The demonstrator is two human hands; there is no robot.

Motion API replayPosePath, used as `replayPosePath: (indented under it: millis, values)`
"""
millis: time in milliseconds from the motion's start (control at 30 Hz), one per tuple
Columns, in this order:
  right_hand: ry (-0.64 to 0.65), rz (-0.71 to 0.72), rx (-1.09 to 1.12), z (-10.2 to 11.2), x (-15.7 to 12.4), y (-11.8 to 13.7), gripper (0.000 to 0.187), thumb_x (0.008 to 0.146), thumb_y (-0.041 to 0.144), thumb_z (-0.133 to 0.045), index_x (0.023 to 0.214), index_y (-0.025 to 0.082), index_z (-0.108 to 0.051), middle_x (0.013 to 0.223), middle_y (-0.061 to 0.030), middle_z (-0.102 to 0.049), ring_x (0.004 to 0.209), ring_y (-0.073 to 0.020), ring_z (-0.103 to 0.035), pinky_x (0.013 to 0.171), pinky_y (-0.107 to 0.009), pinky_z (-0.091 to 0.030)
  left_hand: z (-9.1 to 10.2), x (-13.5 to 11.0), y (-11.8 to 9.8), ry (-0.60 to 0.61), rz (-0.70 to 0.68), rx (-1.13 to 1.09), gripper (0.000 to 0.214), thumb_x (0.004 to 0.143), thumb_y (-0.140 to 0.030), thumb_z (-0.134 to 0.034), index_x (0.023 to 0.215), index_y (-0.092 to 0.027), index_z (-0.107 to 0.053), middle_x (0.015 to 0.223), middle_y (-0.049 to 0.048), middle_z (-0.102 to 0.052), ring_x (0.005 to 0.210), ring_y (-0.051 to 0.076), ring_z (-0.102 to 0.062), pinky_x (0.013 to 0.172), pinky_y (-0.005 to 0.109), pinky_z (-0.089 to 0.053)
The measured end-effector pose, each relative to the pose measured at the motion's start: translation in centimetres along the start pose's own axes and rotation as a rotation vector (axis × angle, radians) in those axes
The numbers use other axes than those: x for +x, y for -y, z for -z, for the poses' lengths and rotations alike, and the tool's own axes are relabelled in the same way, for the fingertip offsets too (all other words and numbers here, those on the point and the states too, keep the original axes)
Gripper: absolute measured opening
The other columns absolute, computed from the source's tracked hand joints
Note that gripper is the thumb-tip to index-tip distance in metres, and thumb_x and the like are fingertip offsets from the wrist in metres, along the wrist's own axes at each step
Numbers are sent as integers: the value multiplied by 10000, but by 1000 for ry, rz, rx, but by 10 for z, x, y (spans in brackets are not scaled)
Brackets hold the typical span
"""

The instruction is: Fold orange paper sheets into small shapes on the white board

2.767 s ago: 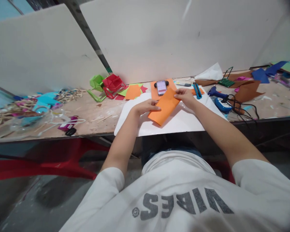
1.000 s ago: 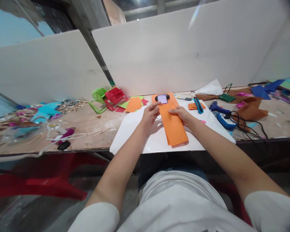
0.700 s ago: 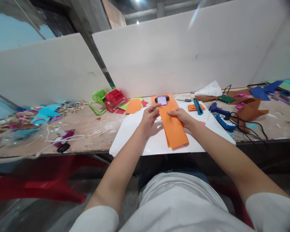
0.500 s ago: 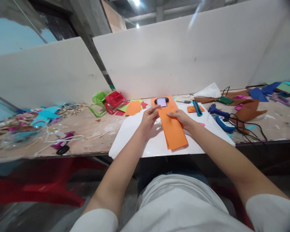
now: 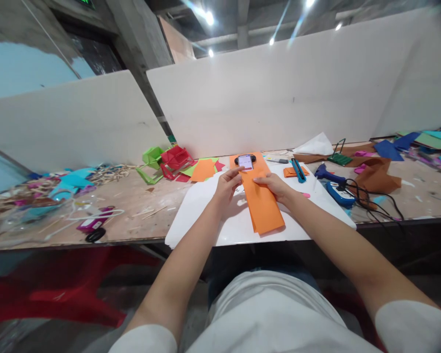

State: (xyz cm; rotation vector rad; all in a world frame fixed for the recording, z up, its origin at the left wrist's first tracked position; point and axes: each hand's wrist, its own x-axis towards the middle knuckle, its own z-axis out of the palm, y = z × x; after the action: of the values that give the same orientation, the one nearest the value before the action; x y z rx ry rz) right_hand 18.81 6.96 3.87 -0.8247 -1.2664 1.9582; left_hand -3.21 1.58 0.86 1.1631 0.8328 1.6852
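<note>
A folded orange paper (image 5: 264,211) slants toward me over a white board (image 5: 194,211), with its layers parted slightly at the near end. My right hand (image 5: 274,186) grips its right side, thumb on top and the other fingers mostly hidden underneath. At the upper left edge, the bent fingers of my left hand (image 5: 228,186) pinch the paper, the index finger reaching along its top. Just beyond the fingertips, a phone (image 5: 245,162) with a lit screen rests on another orange sheet (image 5: 259,159).
Right of my hands lie a blue cutter (image 5: 299,170), a marker (image 5: 277,160), a blue glue gun (image 5: 329,174) and a cabled blue device (image 5: 340,193). Leftward are red (image 5: 176,158) and green (image 5: 152,159) folded pieces, a purple bottle-like item (image 5: 95,220) and scattered sticks (image 5: 110,172).
The view has tilted up a little, so the table sits lower in it. Both hands keep nearly the same place on the folded orange paper, whose near end looks slightly more closed.
</note>
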Motion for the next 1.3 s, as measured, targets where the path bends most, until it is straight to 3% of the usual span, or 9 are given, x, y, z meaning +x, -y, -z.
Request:
replayPosePath:
  millis: [167,367,533,633,733,833,1100,1300]
  values:
    - [2,16,-20,2,3,-3,33,968,143,-892,998,152,-904,946,-139,-942,759,-266,-859,862,-417,-758,-5,-4,-2,-20,10,17,583,746,-437,-1175,1260,-261,-964,938,6,-821,814,139,-720,837,297,-620]
    - [-32,53,-23,-3,3,-6,39,965,156,-896,1002,164,-905,903,-115,-929,779,-257,-860,847,-379,-747,-14,-7,-3,-98,68,31,530,755,-291,-1024,1268,-242,-899,827,-45,-722,785,161,-710,826,322,-592]
    - [-58,91,-17,-7,3,-7,18,951,152,-896,959,167,-889,892,-109,-920,781,-252,-855,805,-350,-721,-31,-9,9,-171,171,43,388,707,-338,-1025,1025,-191,-858,1017,89,-897,933,268,-842,907,405,-663]
    - [-85,102,-12,-10,5,-8,57,927,146,-918,942,177,-873,889,-97,-917,795,-248,-854,803,-337,-711,-35,-9,15,-189,209,30,507,710,-462,-1078,1071,-178,-863,1083,142,-928,980,326,-879,938,461,-698]
    - [-110,99,-15,-13,9,-10,96,916,135,-928,908,184,-846,888,-87,-913,782,-236,-840,821,-333,-706,-31,-10,19,-186,266,32,596,756,-549,-1084,1154,-160,-870,1153,196,-938,1026,382,-904,964,528,-724]
    - [-120,62,-29,-15,14,-14,85,920,130,-921,933,174,-849,899,-107,-917,786,-249,-846,830,-354,-711,-23,-11,23,-189,291,58,607,780,-569,-1104,1183,-179,-872,1146,182,-942,1039,381,-913,1005,552,-737]
    - [-165,-1,-64,-15,25,-17,105,898,111,-917,951,166,-846,952,-115,-924,814,-257,-863,777,-358,-717,-5,-8,28,-142,319,144,558,863,-585,-1115,1180,-173,-911,1173,194,-946,999,350,-911,879,463,-725]
    - [-148,4,-61,-16,20,-10,88,903,82,-892,953,155,-888,990,-131,-940,813,-245,-858,834,-362,-731,-3,-4,24,-166,249,184,447,895,-505,-1128,1106,-186,-895,1113,135,-938,942,285,-879,833,385,-681]
